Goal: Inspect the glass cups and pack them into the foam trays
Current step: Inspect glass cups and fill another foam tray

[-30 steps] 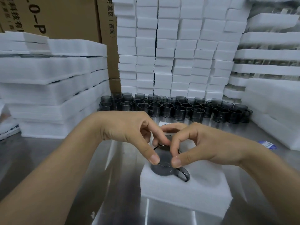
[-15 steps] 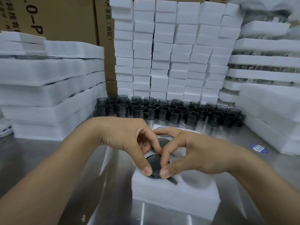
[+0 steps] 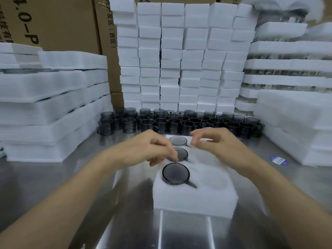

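A white foam tray (image 3: 194, 198) lies on the steel table in front of me. Three dark smoked glass cups sit in its left column: the nearest cup (image 3: 175, 174) with its handle pointing right, a middle cup (image 3: 182, 153) and a far cup (image 3: 178, 140). My left hand (image 3: 149, 150) hovers over the middle cup, fingers curled, holding nothing. My right hand (image 3: 215, 142) is raised over the tray's far right part, blurred, fingers loosely apart and empty. The tray's right pockets show no cups.
Several rows of loose dark glass cups (image 3: 179, 123) stand behind the tray. Stacks of white foam trays (image 3: 45, 105) rise at the left, foam blocks (image 3: 179, 60) at the back, packed trays (image 3: 291, 83) at the right. A blue sticker (image 3: 279, 160) lies on the table.
Both hands pressed the nearest cup down into its pocket, then let go and lifted away toward the back. The cup now sits alone in the foam.
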